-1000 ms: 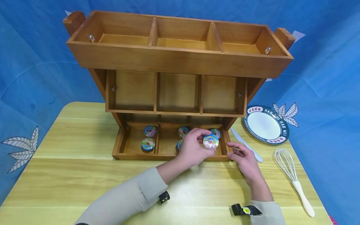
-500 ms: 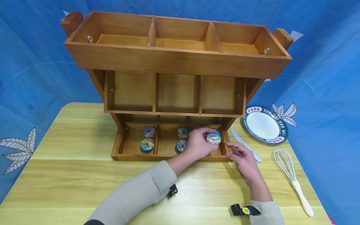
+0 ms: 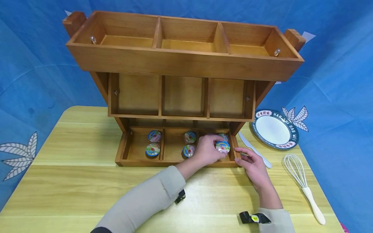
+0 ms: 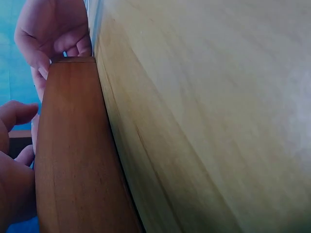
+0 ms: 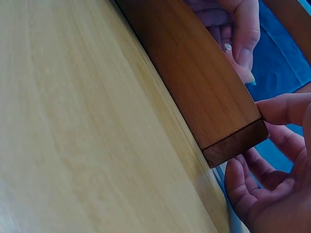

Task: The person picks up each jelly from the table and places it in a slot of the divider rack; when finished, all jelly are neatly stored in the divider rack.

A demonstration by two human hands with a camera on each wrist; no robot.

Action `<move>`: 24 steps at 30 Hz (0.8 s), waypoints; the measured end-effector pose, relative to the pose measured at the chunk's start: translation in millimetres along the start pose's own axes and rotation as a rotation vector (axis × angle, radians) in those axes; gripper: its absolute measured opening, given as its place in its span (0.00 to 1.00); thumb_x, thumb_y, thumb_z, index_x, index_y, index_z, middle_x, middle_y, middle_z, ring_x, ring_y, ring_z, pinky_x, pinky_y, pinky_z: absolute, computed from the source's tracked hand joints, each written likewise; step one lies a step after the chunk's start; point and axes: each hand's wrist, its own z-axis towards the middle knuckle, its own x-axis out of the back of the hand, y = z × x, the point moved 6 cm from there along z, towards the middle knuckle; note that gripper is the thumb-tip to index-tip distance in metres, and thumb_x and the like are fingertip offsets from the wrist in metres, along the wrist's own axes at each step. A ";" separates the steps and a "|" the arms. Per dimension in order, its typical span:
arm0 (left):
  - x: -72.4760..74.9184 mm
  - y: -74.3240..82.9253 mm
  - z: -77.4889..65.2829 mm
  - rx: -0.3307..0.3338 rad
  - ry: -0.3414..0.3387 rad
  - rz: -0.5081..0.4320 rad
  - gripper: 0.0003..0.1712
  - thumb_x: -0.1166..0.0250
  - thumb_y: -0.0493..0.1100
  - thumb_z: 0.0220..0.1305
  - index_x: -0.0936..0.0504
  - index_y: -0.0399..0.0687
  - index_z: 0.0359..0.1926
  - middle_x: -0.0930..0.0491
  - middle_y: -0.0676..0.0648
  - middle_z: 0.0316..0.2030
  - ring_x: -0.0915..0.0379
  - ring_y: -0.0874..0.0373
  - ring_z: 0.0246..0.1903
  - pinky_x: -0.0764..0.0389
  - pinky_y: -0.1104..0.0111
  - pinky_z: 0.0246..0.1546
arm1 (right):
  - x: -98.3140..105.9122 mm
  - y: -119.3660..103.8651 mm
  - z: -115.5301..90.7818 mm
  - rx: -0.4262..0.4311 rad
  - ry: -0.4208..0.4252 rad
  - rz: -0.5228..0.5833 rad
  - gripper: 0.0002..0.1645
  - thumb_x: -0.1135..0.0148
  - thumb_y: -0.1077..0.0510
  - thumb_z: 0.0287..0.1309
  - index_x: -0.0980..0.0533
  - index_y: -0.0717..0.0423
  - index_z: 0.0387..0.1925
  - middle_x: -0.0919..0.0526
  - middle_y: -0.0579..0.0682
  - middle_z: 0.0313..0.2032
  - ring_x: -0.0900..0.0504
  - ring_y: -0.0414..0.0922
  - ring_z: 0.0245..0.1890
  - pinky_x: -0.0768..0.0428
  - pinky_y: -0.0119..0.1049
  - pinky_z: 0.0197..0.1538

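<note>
In the head view my left hand [image 3: 210,150] pinches a small foil-lidded jelly cup [image 3: 222,146] between thumb and fingers, inside the right compartment of the bottom wooden tray [image 3: 177,163]. Just behind it sits another jelly cup [image 3: 223,136], partly covered by the fingers. My right hand [image 3: 254,166] holds the tray's right front corner, its fingers and thumb bent about the corner in the right wrist view. Two cups stand in the left compartment, the nearer one [image 3: 152,149] and one behind. The middle compartment also has two, including a front cup [image 3: 188,150].
Above the bottom tray overhang a middle tray [image 3: 180,116] and a top tray [image 3: 186,61] of the tiered wooden box. To the right lie a white knife [image 3: 254,150], a green-rimmed plate [image 3: 275,145] and a white whisk [image 3: 304,187] on the table [image 3: 73,194].
My left hand has moved right with the jelly cup, lowering it in front of the rear cup. The front middle cup is now uncovered. My right hand has stayed at the corner.
</note>
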 end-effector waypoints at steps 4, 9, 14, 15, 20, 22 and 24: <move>-4.5 -0.4 2.2 -0.006 -0.034 0.024 0.28 0.18 0.39 0.38 0.12 0.46 0.47 0.17 0.55 0.34 0.25 0.66 0.32 0.24 0.77 0.32 | -0.2 0.2 -0.6 -0.010 -0.001 0.001 0.24 0.37 0.66 0.65 0.26 0.66 0.61 0.29 0.54 0.63 0.28 0.49 0.55 0.28 0.27 0.53; -9.0 0.7 4.2 -0.005 -0.075 0.050 0.31 0.17 0.39 0.38 0.12 0.45 0.49 0.14 0.52 0.40 0.23 0.64 0.38 0.24 0.77 0.38 | -0.5 -0.4 -0.5 -0.015 -0.004 -0.001 0.24 0.37 0.65 0.65 0.26 0.66 0.61 0.29 0.54 0.63 0.28 0.49 0.55 0.27 0.27 0.53; -11.9 0.4 4.9 0.003 -0.116 0.075 0.31 0.17 0.40 0.40 0.13 0.44 0.51 0.15 0.50 0.44 0.22 0.61 0.42 0.24 0.76 0.41 | -0.7 -0.2 -0.6 -0.025 -0.009 0.001 0.24 0.37 0.65 0.65 0.26 0.65 0.62 0.30 0.54 0.64 0.28 0.49 0.56 0.29 0.27 0.55; -12.4 0.4 4.9 0.002 -0.124 0.080 0.31 0.17 0.41 0.40 0.13 0.43 0.51 0.15 0.50 0.44 0.22 0.61 0.43 0.24 0.76 0.42 | -0.6 -0.3 -0.6 -0.026 -0.010 0.001 0.24 0.37 0.65 0.65 0.26 0.66 0.62 0.30 0.54 0.64 0.29 0.49 0.57 0.29 0.27 0.55; -14.6 0.1 5.4 0.001 -0.156 0.107 0.32 0.17 0.42 0.42 0.14 0.43 0.52 0.15 0.49 0.45 0.22 0.59 0.46 0.24 0.75 0.46 | -0.6 -1.0 -0.7 -0.023 -0.008 -0.001 0.24 0.37 0.65 0.65 0.26 0.66 0.61 0.30 0.55 0.64 0.29 0.50 0.56 0.29 0.27 0.55; -15.6 -0.2 6.0 0.005 -0.167 0.119 0.31 0.17 0.42 0.43 0.14 0.43 0.52 0.15 0.49 0.46 0.21 0.58 0.47 0.24 0.75 0.47 | -0.8 -1.3 -0.7 -0.018 -0.007 -0.002 0.24 0.37 0.65 0.65 0.26 0.66 0.61 0.30 0.55 0.63 0.28 0.49 0.56 0.29 0.27 0.55; -16.8 -0.5 7.0 0.011 -0.178 0.133 0.31 0.16 0.43 0.44 0.14 0.43 0.52 0.15 0.50 0.46 0.22 0.59 0.48 0.24 0.75 0.48 | -0.8 -1.6 -0.6 -0.010 -0.005 -0.002 0.23 0.37 0.66 0.65 0.26 0.66 0.61 0.29 0.55 0.63 0.28 0.49 0.55 0.29 0.27 0.55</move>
